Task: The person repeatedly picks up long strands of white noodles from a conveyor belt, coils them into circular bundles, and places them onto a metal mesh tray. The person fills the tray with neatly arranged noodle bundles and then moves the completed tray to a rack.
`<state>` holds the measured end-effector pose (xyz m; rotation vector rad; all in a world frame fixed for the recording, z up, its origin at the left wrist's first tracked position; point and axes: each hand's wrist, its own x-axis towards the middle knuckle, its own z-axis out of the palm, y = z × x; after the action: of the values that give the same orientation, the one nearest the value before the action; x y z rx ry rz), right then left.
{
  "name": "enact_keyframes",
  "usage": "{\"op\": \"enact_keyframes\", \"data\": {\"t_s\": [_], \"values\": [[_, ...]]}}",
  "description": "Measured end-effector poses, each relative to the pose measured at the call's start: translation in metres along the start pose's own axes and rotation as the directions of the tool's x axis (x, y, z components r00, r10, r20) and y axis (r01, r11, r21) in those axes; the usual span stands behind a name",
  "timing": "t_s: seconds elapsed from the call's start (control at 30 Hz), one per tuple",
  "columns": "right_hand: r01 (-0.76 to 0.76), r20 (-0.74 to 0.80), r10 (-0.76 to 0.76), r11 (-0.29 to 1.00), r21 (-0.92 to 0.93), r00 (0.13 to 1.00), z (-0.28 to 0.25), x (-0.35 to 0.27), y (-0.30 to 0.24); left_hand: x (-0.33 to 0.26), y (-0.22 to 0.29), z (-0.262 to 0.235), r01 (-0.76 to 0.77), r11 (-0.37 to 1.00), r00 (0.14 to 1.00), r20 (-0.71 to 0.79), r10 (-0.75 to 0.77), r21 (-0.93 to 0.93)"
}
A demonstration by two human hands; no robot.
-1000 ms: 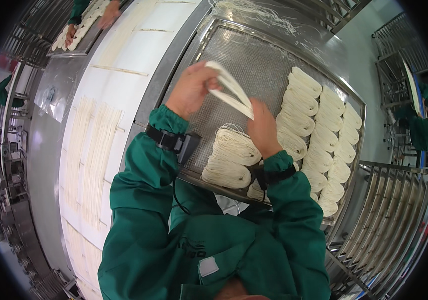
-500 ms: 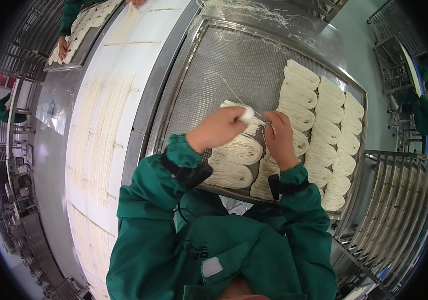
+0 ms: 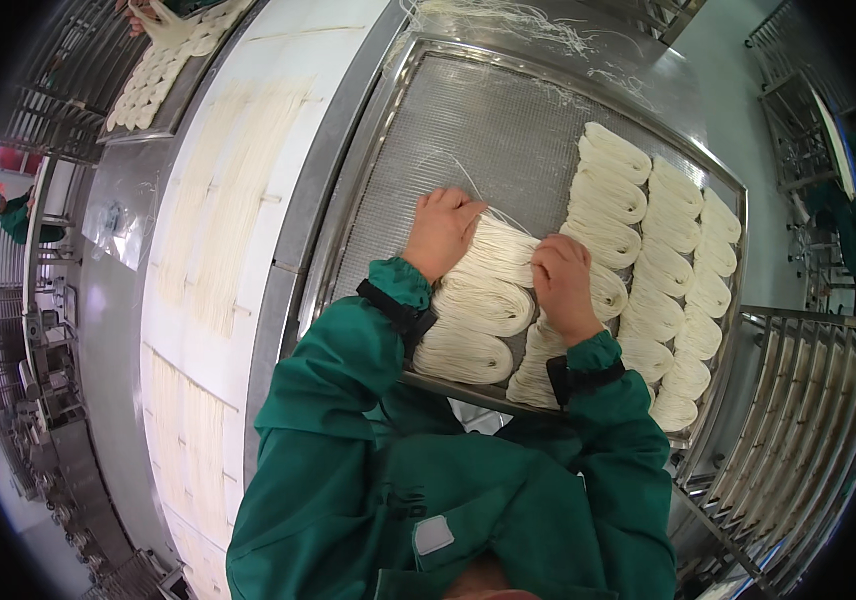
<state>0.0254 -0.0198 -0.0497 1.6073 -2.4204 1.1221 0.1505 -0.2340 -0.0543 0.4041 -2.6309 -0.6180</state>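
Observation:
A folded bundle of pale noodles [image 3: 500,252] lies on a metal mesh tray [image 3: 428,125], with a hand at each end of it. My left hand [image 3: 443,235] is closed on its upper left end, fingers bent over the strands. At the right end, the curled fingers of my right hand [image 3: 565,285] grip the fold. A few loose strands [image 3: 468,178] stick up past the bundle, beyond my left hand. Two more folded noodle bundles [image 3: 468,356] lie nearer to me in the same column.
Columns of folded noodle bundles [image 3: 660,260] fill the tray's right side. Left of the tray, a white conveyor belt [image 3: 173,300] carries straight noodles over thin rods. Noodle scraps [image 3: 508,20] lie beyond the tray. A co-worker's hand [image 3: 138,18] handles noodles at the far left. A metal rack [image 3: 783,420] stands right.
Both hands have come down onto the noodle bundle, which now lies flatter and spread between them. My left hand has shifted slightly left. Noodles on the belt have moved along.

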Motion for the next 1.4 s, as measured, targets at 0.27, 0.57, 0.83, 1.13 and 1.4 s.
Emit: {"op": "enact_keyframes", "data": {"t_s": [0.27, 0.57, 0.83, 1.13, 1.4], "values": [[-0.061, -0.087, 0.068, 0.994, 0.09, 0.994, -0.04, 0.0, 0.007, 0.012, -0.135, -0.091, 0.363, 0.932, 0.867, -0.374, -0.33, 0.019], [-0.04, -0.057, 0.043, 0.998, 0.049, 0.997, -0.055, 0.004, 0.013, 0.088, -0.293, -0.153, 0.832, 0.455, 0.545, -0.314, -0.777, 0.318], [-0.111, -0.034, 0.12, 0.976, 0.19, 0.992, -0.06, 0.049, 0.0, 0.159, -0.251, -0.099, 0.398, 0.916, 0.911, -0.135, -0.389, 0.044], [0.077, -0.359, 0.002, 0.976, 0.204, 0.933, 0.002, 0.171, -0.052, 0.152, 0.014, -0.107, 0.273, 0.352, 0.962, 0.262, -0.081, -0.895], [-0.205, 0.036, 0.203, 0.976, 0.068, 0.979, 0.012, 0.103, 0.001, 0.106, -0.03, -0.097, 0.244, -0.215, 0.926, 0.293, -0.24, -0.946]]}}
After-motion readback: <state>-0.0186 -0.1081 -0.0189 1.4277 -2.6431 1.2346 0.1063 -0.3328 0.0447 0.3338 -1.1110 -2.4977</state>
